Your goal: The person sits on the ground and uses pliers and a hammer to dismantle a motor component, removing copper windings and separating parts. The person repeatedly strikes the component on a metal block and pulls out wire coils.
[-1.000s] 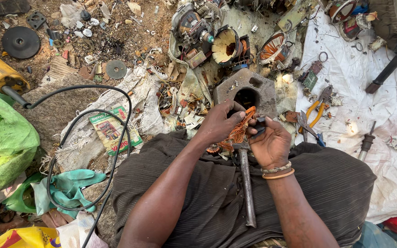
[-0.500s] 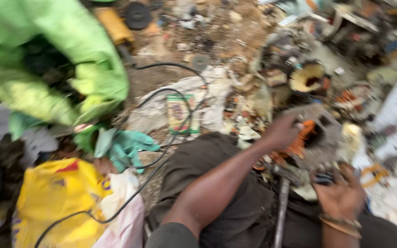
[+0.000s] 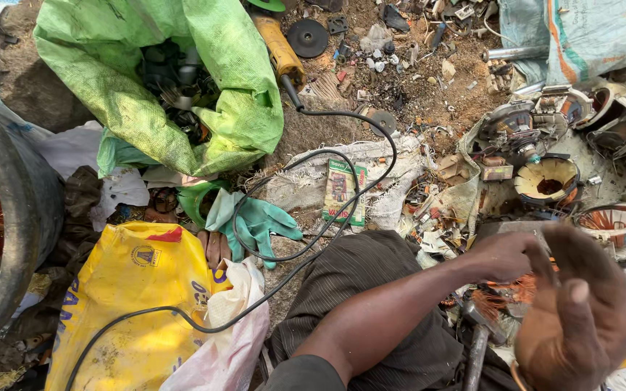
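My left hand (image 3: 505, 255) pinches the orange copper winding (image 3: 505, 293) near the hammer (image 3: 478, 340); my right hand (image 3: 581, 318) is raised, empty, fingers loosely apart. Most wire looks not yet pulled out.

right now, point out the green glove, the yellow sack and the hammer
green glove (image 3: 259, 223), head view, on the palm
yellow sack (image 3: 135, 304), head view, on its bare front face
hammer (image 3: 477, 346), head view, on the handle just below the head
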